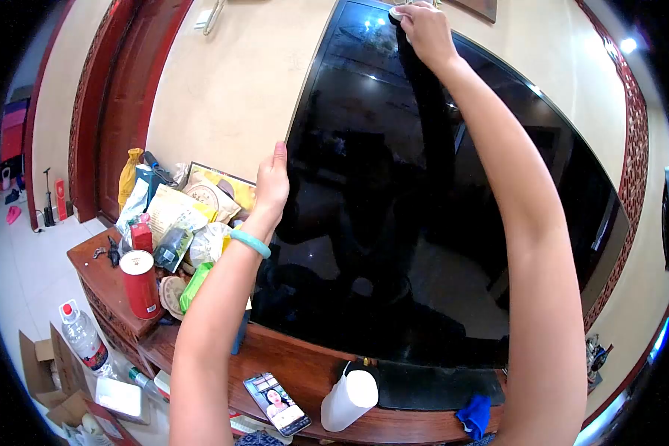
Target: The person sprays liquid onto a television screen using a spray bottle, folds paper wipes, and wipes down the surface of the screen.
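Note:
A large black television [364, 193] with a glossy screen fills the middle of the view and mirrors my arms. My right hand [427, 33] is raised to its top edge, fingers closed on a small white pad [396, 13] that meets the screen near the upper left corner. What the pad is made of I cannot make out. My left hand [273, 182] grips the television's left edge, thumb pointing up and the other fingers mostly hidden. A pale green bangle [250, 244] circles my left wrist.
Below the screen, the wooden cabinet [305, 349] bears a lit phone [277, 404], a white paper roll [349, 399] and a blue cloth [473, 416]. At left stand a red canister [139, 285] and piled packets [178, 209]. A water bottle [85, 338] and cardboard box [59, 372] are on the floor.

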Action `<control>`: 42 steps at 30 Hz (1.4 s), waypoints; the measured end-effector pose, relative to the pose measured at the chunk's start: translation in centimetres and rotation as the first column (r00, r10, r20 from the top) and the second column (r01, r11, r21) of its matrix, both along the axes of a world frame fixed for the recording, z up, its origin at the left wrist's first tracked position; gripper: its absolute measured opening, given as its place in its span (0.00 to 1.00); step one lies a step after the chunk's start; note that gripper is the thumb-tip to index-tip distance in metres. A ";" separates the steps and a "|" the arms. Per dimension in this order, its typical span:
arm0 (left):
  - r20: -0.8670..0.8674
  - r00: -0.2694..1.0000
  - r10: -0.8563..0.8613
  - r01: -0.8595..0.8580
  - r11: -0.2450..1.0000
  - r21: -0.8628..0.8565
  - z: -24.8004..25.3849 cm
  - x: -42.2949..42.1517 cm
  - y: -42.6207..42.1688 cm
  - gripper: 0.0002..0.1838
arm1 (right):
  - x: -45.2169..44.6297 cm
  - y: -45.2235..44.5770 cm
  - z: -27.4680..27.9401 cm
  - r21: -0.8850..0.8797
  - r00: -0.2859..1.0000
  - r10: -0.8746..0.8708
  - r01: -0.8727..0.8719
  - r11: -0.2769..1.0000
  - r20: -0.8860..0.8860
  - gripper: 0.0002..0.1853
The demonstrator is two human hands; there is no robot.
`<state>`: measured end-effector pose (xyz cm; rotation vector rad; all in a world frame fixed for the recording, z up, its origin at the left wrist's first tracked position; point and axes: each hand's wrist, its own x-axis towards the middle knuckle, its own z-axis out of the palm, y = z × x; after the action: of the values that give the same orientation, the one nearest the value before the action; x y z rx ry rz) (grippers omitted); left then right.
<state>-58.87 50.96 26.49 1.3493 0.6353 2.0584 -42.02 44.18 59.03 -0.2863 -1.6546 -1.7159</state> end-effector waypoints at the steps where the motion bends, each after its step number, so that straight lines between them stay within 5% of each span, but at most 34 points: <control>1: -0.007 1.000 -0.013 0.013 1.000 -0.023 -0.1 0.0 0.2 0.36 | -0.3 -0.4 -0.9 0.058 0.999 -0.048 0.049 0.997 -0.021 0.08; 3: -0.006 0.999 -0.035 0.035 0.999 -0.012 -0.2 -0.1 -0.1 0.36 | -1.0 -0.2 -5.1 -0.094 0.999 -0.046 0.045 0.995 -0.012 0.07; 5: -0.009 0.999 -0.051 0.051 0.999 -0.002 -0.2 0.0 -0.1 0.36 | -2.0 -0.7 -10.6 -0.253 0.984 0.032 0.014 0.967 0.176 0.08; 7: 0.070 0.997 -0.037 0.029 0.993 0.113 -0.2 0.5 -0.1 0.36 | -2.1 -1.4 -10.3 -0.336 0.973 0.036 0.044 0.941 0.227 0.09; 9: 0.012 1.000 -0.015 0.014 0.999 0.044 0.2 0.0 -0.1 0.36 | -2.3 -0.3 -6.6 -0.161 0.925 0.005 0.061 0.985 0.380 0.08; 13: 0.049 0.996 0.079 -0.082 0.995 0.051 0.0 0.6 0.0 0.36 | -4.8 2.0 -1.7 -0.106 0.991 0.124 -0.119 0.987 0.046 0.07; 15: -0.004 0.999 0.044 -0.044 0.999 -0.006 -0.2 0.1 -0.1 0.36 | -5.6 3.8 -2.0 -0.098 0.997 0.062 -0.065 0.993 -0.036 0.07; 17: 0.027 1.000 0.016 -0.019 0.995 0.096 -0.3 0.3 0.4 0.36 | -5.2 2.6 -6.3 -0.107 0.991 -0.010 0.025 0.994 0.136 0.07; 19: 0.017 1.000 0.010 -0.011 0.997 0.072 -0.3 0.5 0.5 0.36 | -4.8 1.5 -11.5 -0.305 0.957 0.111 -0.026 0.952 0.266 0.09; 23: -0.010 0.999 0.039 -0.038 0.998 0.058 0.0 0.4 0.1 0.36 | -4.6 1.3 -7.8 -0.283 0.901 0.036 0.098 0.954 0.433 0.09; 26: -0.040 0.998 -0.049 0.050 0.999 0.022 0.0 0.1 -0.1 0.35 | -6.4 1.4 -2.0 -0.088 0.991 0.017 -0.005 0.996 0.130 0.08; 27: -0.040 0.998 -0.044 0.045 0.999 0.021 -0.1 -0.1 -0.1 0.35 | -6.6 2.3 -1.8 -0.200 0.986 0.164 -0.156 0.967 0.027 0.08; 30: -0.018 0.999 -0.037 0.038 0.999 0.018 -0.1 0.1 0.2 0.34 | -6.2 3.7 -3.3 -0.026 0.993 0.038 -0.036 0.999 0.109 0.07; 31: -0.025 1.000 -0.004 0.005 0.999 0.039 -0.3 0.2 0.4 0.35 | -6.0 2.4 -6.1 -0.068 0.965 0.073 -0.058 0.996 0.252 0.06; 33: -0.030 0.999 0.024 -0.023 0.998 0.057 -0.4 0.3 0.4 0.36 | -5.3 1.4 -11.9 -0.335 0.947 0.143 -0.041 0.941 0.287 0.09; 35: -0.008 0.998 0.069 -0.068 0.996 0.063 -0.1 0.5 0.3 0.36 | -4.9 0.3 -14.0 -0.407 0.940 0.055 0.092 0.909 0.337 0.10; 37: -0.004 0.998 0.065 -0.064 0.996 0.061 -0.1 0.6 0.3 0.36 | -5.0 0.4 -12.0 -0.418 0.904 0.070 0.125 0.900 0.422 0.10; 39: 0.006 0.998 0.061 -0.061 0.996 0.060 -0.1 0.8 0.4 0.36 | -5.3 1.7 -7.8 -0.204 0.916 0.042 0.044 0.978 0.399 0.07; 42: 0.034 0.996 0.077 -0.080 0.991 0.107 0.0 0.5 0.1 0.36 | -5.9 2.6 -1.6 -0.170 0.998 0.056 -0.050 0.984 0.033 0.08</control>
<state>-58.39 51.05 26.54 1.3708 0.5795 2.2006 -47.92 46.83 57.43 -0.2888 -1.8230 -1.5529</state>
